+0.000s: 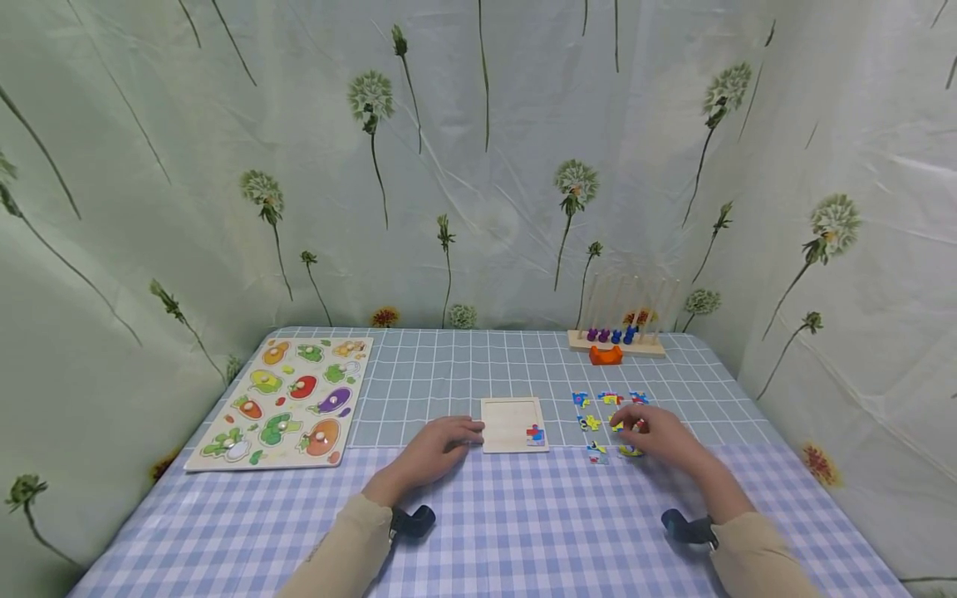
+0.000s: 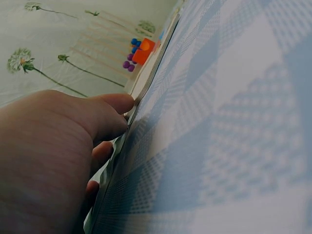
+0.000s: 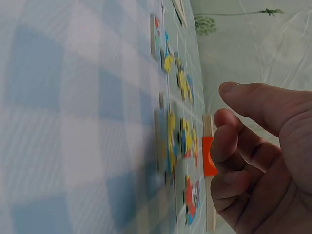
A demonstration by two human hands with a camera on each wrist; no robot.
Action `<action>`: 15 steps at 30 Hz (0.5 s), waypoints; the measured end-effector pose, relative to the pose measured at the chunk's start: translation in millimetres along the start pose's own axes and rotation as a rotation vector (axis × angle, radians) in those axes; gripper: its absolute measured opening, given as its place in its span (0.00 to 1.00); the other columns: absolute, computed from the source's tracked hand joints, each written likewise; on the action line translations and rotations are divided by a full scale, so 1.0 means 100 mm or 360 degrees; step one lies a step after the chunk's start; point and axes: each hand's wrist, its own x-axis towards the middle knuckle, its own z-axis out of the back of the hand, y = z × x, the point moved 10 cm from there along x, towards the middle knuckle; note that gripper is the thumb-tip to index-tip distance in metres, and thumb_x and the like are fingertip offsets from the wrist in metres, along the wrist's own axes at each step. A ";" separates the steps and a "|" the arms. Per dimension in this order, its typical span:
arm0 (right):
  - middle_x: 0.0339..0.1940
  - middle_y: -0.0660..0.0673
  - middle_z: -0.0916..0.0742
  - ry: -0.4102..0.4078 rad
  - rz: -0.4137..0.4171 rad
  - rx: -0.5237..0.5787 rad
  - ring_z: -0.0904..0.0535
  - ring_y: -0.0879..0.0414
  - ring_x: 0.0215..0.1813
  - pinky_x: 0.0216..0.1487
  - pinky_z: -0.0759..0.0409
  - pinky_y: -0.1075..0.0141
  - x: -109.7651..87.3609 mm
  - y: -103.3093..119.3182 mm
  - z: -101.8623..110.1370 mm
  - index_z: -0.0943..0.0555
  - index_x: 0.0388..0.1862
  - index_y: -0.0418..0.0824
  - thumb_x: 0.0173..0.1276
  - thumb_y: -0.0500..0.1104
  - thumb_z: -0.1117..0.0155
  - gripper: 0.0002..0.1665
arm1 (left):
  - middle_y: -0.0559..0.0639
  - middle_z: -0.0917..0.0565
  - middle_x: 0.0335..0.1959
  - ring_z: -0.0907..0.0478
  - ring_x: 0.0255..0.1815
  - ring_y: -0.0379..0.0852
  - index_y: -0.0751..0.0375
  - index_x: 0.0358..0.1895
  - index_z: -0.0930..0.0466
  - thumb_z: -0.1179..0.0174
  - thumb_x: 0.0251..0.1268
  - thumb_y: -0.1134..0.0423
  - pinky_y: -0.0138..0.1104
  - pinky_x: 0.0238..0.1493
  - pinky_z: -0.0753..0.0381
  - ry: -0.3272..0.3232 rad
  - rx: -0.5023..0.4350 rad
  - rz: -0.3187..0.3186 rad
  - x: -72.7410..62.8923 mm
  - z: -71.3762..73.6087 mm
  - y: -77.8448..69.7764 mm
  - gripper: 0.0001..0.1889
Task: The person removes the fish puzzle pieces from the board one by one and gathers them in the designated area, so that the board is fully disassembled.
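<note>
A shallow wooden puzzle tray (image 1: 512, 414) lies in the middle, with one jigsaw piece (image 1: 535, 434) in its lower right corner. My left hand (image 1: 435, 451) rests beside it, its fairly straight fingers touching the tray's left edge. In the left wrist view the left hand (image 2: 48, 151) is low over the cloth. Several colourful jigsaw pieces (image 1: 590, 423) are spread out to the right of the tray. Above them hovers my right hand (image 1: 661, 433). The right wrist view shows the right hand (image 3: 265, 151) with loosely bent fingers, holding nothing, apart from the pieces (image 3: 168, 141).
A vegetable peg board (image 1: 287, 403) lies on the left side. Toward the back right stand a wooden rack with upright rods (image 1: 616, 342) and purple and blue beads, and an orange block (image 1: 606, 355) before it. Checked cloth (image 1: 523, 523) covers the front; a curtain (image 1: 478, 166) hangs behind.
</note>
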 end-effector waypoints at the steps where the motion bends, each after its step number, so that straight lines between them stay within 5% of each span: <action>1: 0.33 0.49 0.18 0.0003 0.0034 0.0000 0.27 0.55 0.33 0.30 0.26 0.69 0.01 0.04 -0.01 0.16 0.44 0.43 0.67 0.39 0.33 0.08 | 0.45 0.20 0.66 0.27 0.71 0.50 0.52 0.53 0.14 0.43 0.69 0.69 0.50 0.72 0.30 -0.0001 0.0003 0.0000 0.00 0.00 0.00 0.15; 9: 0.32 0.50 0.18 -0.0007 0.0230 0.0021 0.28 0.59 0.31 0.32 0.27 0.71 0.14 0.33 -0.08 0.15 0.44 0.41 0.67 0.38 0.34 0.08 | 0.45 0.20 0.66 0.27 0.71 0.51 0.52 0.54 0.14 0.43 0.68 0.69 0.51 0.72 0.30 -0.0005 0.0015 -0.0013 -0.01 0.00 0.00 0.15; 15: 0.35 0.50 0.17 0.0049 0.0244 0.0078 0.27 0.58 0.31 0.32 0.26 0.70 0.22 0.49 -0.20 0.16 0.46 0.41 0.67 0.39 0.33 0.09 | 0.45 0.19 0.65 0.26 0.70 0.51 0.52 0.53 0.14 0.43 0.69 0.69 0.50 0.71 0.29 -0.0010 0.0029 -0.0033 0.00 0.00 -0.01 0.15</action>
